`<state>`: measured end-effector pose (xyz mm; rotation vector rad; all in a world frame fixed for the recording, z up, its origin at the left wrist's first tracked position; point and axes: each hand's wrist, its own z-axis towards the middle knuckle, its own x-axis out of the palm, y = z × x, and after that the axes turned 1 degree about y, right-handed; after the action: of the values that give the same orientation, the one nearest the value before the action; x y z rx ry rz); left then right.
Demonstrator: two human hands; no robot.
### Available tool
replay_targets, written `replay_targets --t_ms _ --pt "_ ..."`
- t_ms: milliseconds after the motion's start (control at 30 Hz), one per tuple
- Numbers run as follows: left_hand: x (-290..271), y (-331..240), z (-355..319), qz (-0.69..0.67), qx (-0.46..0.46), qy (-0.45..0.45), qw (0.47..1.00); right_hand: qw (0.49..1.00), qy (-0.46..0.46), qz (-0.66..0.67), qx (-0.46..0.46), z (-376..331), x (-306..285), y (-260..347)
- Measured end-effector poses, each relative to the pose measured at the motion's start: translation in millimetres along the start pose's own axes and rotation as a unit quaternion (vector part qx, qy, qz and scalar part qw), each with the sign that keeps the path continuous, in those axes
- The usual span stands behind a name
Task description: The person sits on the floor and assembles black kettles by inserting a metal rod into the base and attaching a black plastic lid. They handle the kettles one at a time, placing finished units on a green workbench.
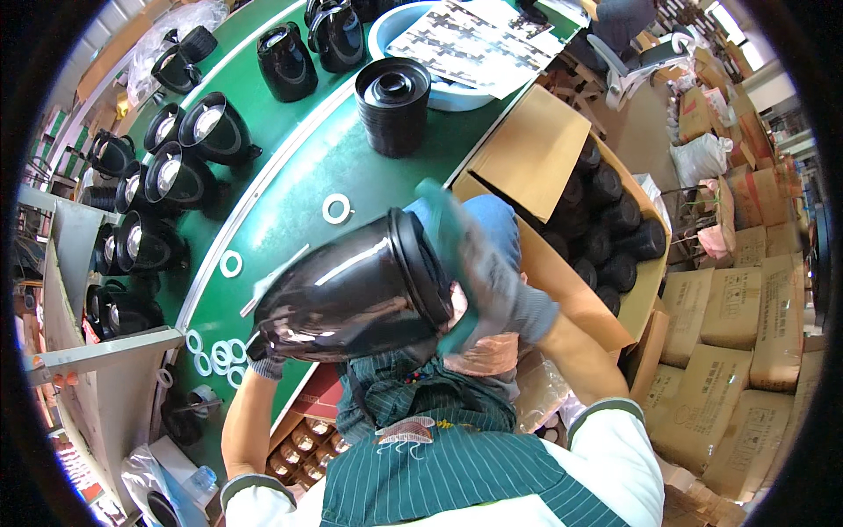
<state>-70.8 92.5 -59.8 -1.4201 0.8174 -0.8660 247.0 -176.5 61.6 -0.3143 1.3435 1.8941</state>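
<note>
Black jug (347, 294) held nearly on its side over edge of green table (294, 206) by left hand (266, 366), mostly hidden; right hand (487, 277) blurred at jug's mouth, grip cannot be told. Black cylinders (617, 273) contained in cardboard box (536, 149); blue basin (380, 37) partly covered by patterned sheet (470, 44)
</note>
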Motion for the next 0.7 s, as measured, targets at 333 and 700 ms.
replay_targets --t_ms 333,700 --pt "59.7 -146.2 52.7 0.399 0.326 -0.117 0.849 0.964 0.003 0.242 0.107 -30.4 19.1 -12.9" --pt "58.7 -186.7 62.5 0.537 0.409 0.004 0.738 0.954 -0.028 0.282 0.092 8.5 6.4 29.5"
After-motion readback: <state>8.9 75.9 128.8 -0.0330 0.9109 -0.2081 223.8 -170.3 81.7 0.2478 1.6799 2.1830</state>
